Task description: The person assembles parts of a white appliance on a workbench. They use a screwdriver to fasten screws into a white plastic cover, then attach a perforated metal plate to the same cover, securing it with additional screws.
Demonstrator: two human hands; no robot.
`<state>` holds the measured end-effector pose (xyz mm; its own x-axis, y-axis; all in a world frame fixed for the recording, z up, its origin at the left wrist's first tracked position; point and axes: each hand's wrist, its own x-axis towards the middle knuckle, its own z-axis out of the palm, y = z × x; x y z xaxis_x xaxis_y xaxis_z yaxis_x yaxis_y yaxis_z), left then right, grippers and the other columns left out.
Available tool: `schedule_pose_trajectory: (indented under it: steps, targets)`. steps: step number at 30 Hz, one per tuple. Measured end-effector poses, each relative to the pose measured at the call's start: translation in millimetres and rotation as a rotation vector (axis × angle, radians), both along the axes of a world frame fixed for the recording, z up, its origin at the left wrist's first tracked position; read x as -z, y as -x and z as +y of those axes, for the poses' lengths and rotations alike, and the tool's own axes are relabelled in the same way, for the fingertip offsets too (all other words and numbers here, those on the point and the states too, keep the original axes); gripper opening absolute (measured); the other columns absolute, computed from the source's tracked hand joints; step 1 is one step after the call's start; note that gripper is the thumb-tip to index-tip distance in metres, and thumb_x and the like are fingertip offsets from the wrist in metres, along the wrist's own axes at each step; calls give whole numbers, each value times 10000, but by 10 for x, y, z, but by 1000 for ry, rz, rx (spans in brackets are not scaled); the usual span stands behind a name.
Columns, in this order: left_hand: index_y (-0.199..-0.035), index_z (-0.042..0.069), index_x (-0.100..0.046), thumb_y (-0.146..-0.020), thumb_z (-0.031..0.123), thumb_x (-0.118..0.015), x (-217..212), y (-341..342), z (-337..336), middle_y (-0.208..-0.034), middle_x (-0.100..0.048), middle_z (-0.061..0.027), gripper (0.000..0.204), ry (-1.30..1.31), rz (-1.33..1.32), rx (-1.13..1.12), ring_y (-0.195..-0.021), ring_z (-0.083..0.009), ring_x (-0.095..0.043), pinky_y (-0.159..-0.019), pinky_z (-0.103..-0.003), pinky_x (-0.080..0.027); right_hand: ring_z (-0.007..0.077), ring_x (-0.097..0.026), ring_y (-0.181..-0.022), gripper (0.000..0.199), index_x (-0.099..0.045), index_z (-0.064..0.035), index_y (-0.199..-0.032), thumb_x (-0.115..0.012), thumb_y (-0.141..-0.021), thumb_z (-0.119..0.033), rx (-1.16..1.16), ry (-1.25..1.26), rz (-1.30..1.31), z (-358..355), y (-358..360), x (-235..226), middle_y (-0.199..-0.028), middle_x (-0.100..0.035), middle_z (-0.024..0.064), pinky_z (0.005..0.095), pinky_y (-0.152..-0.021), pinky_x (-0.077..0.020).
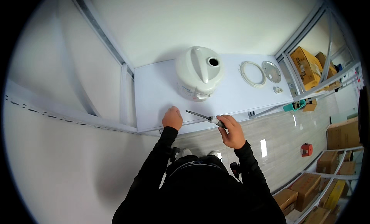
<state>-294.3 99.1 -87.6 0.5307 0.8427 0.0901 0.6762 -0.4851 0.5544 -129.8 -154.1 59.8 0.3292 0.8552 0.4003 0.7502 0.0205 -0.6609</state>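
My right hand [231,132] grips a screwdriver [212,119] by its grey and dark handle, the long shaft pointing left over the table's front edge. Closed, my left hand [172,118] is at the near left part of the white table [152,96]; whatever its curled fingers may hold is hidden. Beyond both hands stands a white rice cooker [192,73], its lid shut, with a raised handle strip and a dark round hole on top. Neither hand touches it. To its right lie a white ring [242,71], a round metal plate [271,72] and small white pieces [278,90].
Metal frame posts [124,95] flank the table, with a pale wall behind. Shelving at the right holds cardboard boxes [306,68]; more boxes [306,187] fill the lower right rack. A red stool [306,150] stands on the tiled floor.
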Motion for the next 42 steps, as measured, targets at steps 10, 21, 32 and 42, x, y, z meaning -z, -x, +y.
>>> schedule_pose_trajectory:
  steps: [10, 21, 32, 42]
  targets:
    - [-1004, -12, -693, -1033, 200, -656, 20, -82, -53, -991, -729, -226, 217, 53, -57, 4, -921, -416, -706, -819, -517, -569, 417, -667, -1070, 529, -643, -46, -1373, -727, -863, 69, 70, -8, 28, -531, -151, -173, -1208, -690, 183, 469, -899, -563]
    - [-1160, -34, -682, -1094, 83, -659, -1669, -623, -1254, -962, -706, -51, 136, 775, -1028, 248, -838, -132, -698, -776, -292, -594, 406, -692, -925, 466, -634, 3, -1386, -727, -930, -16, 41, -45, 34, -1128, -307, -620, -1145, -697, 210, 408, -809, -573]
    - [-1237, -18, -691, -1105, 114, -652, -1701, -721, -1957, -1118, -757, -153, 192, 997, -1272, 241, -963, -185, -720, -873, -346, -599, 354, -698, -840, 472, -656, -21, -1386, -731, -921, -17, 23, -79, 47, -1818, -531, -541, -1083, -705, 177, 388, -719, -587]
    - [-1186, -43, -746, -1101, 129, -666, -1727, -884, -2380, -1141, -774, -137, 208, 857, -1135, 314, -966, -154, -739, -881, -308, -632, 372, -693, -854, 470, -653, 6, -1393, -741, -934, -45, 36, 0, 140, -2323, -661, -658, -1057, -722, 188, 403, -780, -571]
